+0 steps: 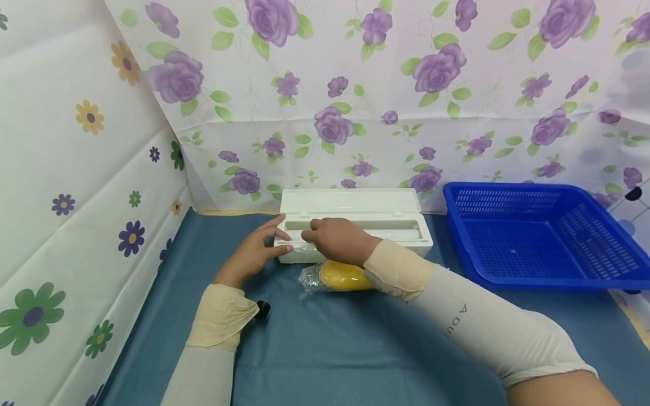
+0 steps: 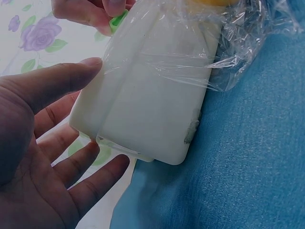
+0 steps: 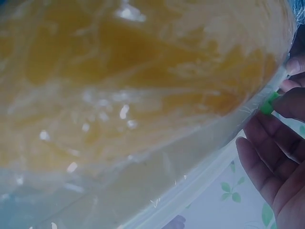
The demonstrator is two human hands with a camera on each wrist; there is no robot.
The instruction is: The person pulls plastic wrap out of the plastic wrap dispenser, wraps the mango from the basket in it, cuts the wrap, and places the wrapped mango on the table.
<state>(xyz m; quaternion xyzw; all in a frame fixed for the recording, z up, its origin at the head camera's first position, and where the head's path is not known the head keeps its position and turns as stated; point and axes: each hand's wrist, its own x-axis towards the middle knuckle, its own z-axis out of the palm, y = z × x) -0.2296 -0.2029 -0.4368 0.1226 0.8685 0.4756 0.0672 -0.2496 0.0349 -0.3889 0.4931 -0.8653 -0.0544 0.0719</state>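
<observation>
A white cling film dispenser box [image 1: 299, 257] lies along the back of the table, its lid [image 1: 350, 201] raised and a pale roll [image 1: 396, 234] inside. My left hand [image 1: 252, 255] is at its left end, thumb at the front edge and fingers spread. My right hand [image 1: 340, 239] reaches over the box's front edge and pinches a small green slide cutter [image 2: 118, 21]. Clear film hangs down over the box front in the left wrist view. In front of the box lies a yellow rounded item [image 1: 345, 276] wrapped in clear film, partly hidden by my right wrist.
A blue plastic basket [image 1: 538, 276] stands at the right on the blue tablecloth [image 1: 325, 349]. Flower-patterned sheets [image 1: 304, 101] hang right behind the box and along the left side.
</observation>
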